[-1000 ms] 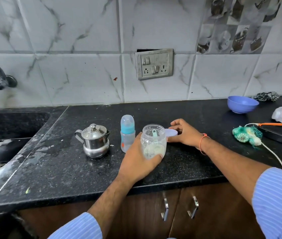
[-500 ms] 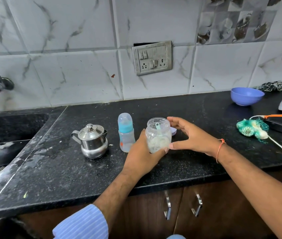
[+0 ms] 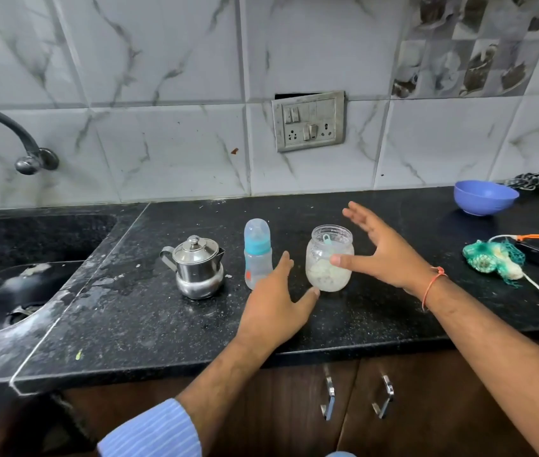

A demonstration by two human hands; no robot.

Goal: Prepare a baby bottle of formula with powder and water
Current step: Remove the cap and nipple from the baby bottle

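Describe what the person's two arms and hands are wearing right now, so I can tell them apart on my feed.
The left hand is bare, with no ring or band visible; its forearm is bare down to a pushed-up light blue sleeve with fine white stripes. The right hand is also bare, but a thin orange thread bracelet circles its wrist. No right sleeve shows in this frame.

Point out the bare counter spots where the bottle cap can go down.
Bare counter between the powder jar and blue bowl, and in front of the kettle. Crowded: kettle, baby bottle and jar close together, left hand and right hand alongside.
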